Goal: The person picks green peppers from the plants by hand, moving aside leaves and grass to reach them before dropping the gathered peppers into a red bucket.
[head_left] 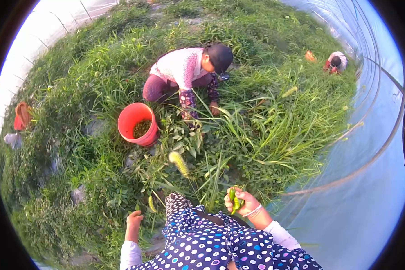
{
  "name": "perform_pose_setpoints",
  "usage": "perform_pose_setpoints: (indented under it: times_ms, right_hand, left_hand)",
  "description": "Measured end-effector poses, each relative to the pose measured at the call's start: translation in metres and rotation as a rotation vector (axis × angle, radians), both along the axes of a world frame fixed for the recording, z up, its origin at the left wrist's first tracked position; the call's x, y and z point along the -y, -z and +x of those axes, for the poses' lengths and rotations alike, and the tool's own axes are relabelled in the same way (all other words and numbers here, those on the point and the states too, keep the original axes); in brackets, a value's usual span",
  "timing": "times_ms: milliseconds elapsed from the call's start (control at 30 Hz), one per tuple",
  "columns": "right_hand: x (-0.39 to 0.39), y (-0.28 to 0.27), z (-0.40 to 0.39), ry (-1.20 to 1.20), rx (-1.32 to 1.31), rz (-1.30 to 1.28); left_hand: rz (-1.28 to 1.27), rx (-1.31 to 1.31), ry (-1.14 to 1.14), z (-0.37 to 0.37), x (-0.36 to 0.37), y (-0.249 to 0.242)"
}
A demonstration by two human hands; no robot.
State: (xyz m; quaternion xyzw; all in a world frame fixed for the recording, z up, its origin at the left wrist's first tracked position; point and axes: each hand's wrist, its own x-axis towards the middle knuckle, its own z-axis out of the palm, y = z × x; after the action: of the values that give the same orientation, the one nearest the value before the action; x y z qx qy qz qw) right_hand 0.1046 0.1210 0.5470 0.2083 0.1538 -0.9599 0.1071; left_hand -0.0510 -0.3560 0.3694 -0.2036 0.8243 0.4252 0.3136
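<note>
The right hand (251, 207) is folded round slim, glossy green peppers (236, 205) above leafy plants (105, 195) — the left hand (134, 219) half curled, any hold unclear — with a smooth, round-mouthed red bucket (129, 118) beyond.

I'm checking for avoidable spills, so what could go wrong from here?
The right hand grips several peppers at once, so one might slip out. If one fell, the dense grass could hide it. The bucket stands among plants, right beside the crouching co-worker, whose leg might knock it over.
</note>
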Motion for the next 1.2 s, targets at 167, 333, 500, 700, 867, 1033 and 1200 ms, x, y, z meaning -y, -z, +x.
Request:
perform_pose_setpoints:
  times_ms: [167,333,500,700,867,1033,1200]
  right_hand:
    - [-0.006,-0.004,0.005,0.05,0.028,0.047]
    - [-0.002,-0.025,-0.03,-0.016,-0.068,0.203]
    - [0.031,-0.081,-0.091,0.022,-0.206,0.606]
    - [0.065,-0.095,-0.125,-0.019,-0.529,1.652]
    - [0.075,-0.076,-0.123,-0.082,-0.758,1.952]
    - [0.075,-0.067,-0.127,-0.068,-0.849,2.079]
    - [0.073,-0.067,-0.131,-0.136,-0.659,1.864]
  left_hand:
    - [-0.4,-0.217,0.256,-0.01,-0.004,-0.028]
    - [0.403,-0.245,0.178,-0.05,-0.158,-0.166]
    - [1.318,0.378,-0.007,-0.033,-0.265,-0.222]
    - [1.593,0.74,-0.232,-0.003,-0.302,-0.219]
    - [1.695,0.492,-0.257,-0.002,-0.301,-0.205]
    - [1.659,0.559,-0.33,-0.004,-0.292,-0.193]
    - [1.523,0.701,-0.163,-0.008,-0.269,-0.189]
